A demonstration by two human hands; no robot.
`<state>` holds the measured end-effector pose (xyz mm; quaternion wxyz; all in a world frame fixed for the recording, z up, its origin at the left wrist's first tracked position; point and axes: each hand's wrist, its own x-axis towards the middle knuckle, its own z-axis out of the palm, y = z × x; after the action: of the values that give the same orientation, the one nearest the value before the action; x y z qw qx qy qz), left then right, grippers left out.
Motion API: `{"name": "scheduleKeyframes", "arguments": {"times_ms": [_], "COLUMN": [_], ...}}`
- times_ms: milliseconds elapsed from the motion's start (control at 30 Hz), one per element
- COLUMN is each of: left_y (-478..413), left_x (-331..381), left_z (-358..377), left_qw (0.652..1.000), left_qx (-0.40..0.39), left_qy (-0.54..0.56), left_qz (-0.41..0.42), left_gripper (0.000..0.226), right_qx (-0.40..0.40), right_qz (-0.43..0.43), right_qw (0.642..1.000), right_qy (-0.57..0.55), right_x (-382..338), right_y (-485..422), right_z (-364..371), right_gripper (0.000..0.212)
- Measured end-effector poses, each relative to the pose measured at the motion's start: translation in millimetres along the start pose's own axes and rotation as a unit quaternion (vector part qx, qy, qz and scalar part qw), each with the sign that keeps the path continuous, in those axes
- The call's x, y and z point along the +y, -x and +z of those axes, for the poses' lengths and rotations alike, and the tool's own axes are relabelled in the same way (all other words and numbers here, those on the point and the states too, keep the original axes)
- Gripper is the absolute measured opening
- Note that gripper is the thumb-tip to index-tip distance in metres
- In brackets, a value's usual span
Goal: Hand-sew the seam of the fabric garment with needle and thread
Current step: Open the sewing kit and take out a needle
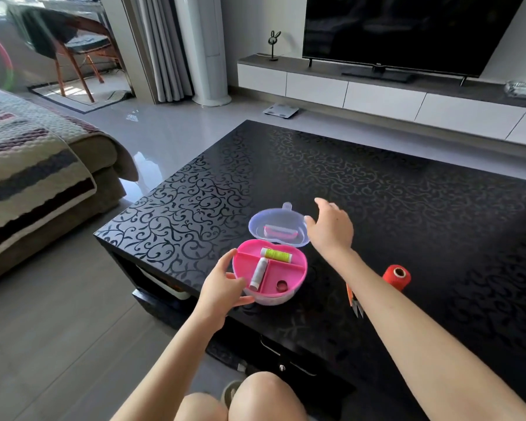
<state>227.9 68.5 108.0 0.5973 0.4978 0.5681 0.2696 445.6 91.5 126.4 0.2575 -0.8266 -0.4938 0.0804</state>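
Table: the glossy black coffee table with a scroll pattern (407, 192) carries everything below; I sit at its near edge with both arms stretched over it.
Right arm: it reaches long across the table, above the snips, wrist slightly bent.
Right hand (331, 229): palm down, fingers spread and loose, holding nothing. My thumb tip is at the right rim of the lid, though I cannot tell whether it actually touches.
Left hand (222, 290): my thumb and fingers are curled round the near-left edge of the box, gripping it at the table's near-left corner.
Box: one pink heart-shaped plastic box (274, 297), open, its inside split by dividers.
Lid: one clear plastic lid (261, 220) lies just behind the box and touches it. It is hollow side up, with a pink strip-shaped item (281, 232) inside.
Thread, three spools in all: one red thread cone (397, 278) lies on the table to the right of my forearm. One green thread spool (276, 255) lies in the box's far compartment, and one white thread spool (258, 273) in the left one.
Snips: one pair of orange-handled thread snips (354, 302), partly under my right forearm, blades toward me.
Smallest: one small pink ring (281, 285) in the near-right compartment.
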Motion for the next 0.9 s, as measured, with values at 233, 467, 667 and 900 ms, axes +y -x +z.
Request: {"name": "scheduleKeyframes", "arguments": {"times_ms": [233,467,667,900], "left_y": [-11.5,-32.5,-40.3,-55.0], "left_x": [5.9,28.1,45.3,61.4], "left_z": [-6.9,-4.7,-4.3,14.3], "left_qw": [0.965,0.873,0.754,0.771], "left_qx": [0.037,0.019,-0.042,-0.203], "left_qy": [-0.239,-0.455,-0.593,-0.547], "left_qz": [0.104,0.173,0.281,0.255], "left_gripper": [0.053,0.025,0.027,0.018], "right_qx": [-0.14,-0.186,-0.152,-0.165], "right_qz": [-0.172,-0.098,-0.052,-0.022], "right_qw": [0.974,0.977,0.973,0.964], "right_qy": [0.039,-0.032,-0.167,-0.207], "right_x": [-7.3,-10.7,-2.9,14.7], "right_y": [47.0,47.1,23.2,19.5], "right_z": [-10.9,-9.9,-21.2,-19.4], "right_gripper": [0.047,0.032,0.028,0.017]}}
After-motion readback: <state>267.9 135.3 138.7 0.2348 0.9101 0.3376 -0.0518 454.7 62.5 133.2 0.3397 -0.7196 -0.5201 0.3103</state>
